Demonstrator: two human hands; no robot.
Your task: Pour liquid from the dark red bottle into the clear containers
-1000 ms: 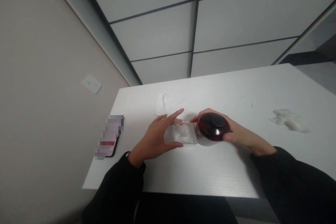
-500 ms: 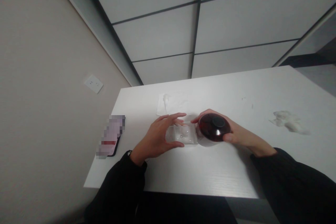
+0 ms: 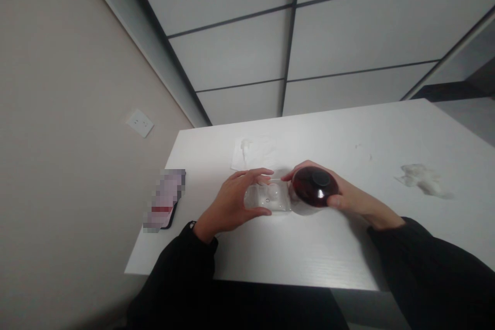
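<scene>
Red-topped container (image 3: 312,188) is held by the right hand (image 3: 346,197), the left hand (image 3: 229,203) wide around clear packaging (image 3: 276,202).

The jar (image 3: 309,185) bars the box (image 3: 282,203) on the right, the left hand (image 3: 230,205) on the left; room to pass lies between right hand (image 3: 344,198) and tissue (image 3: 421,179), and between left hand and phone (image 3: 166,198).

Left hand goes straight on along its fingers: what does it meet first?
Likely the clear plastic container, which the left hand brackets; they may already touch, depth is unclear. Just beyond stands the dark-red-topped jar, held by the right hand.
</scene>
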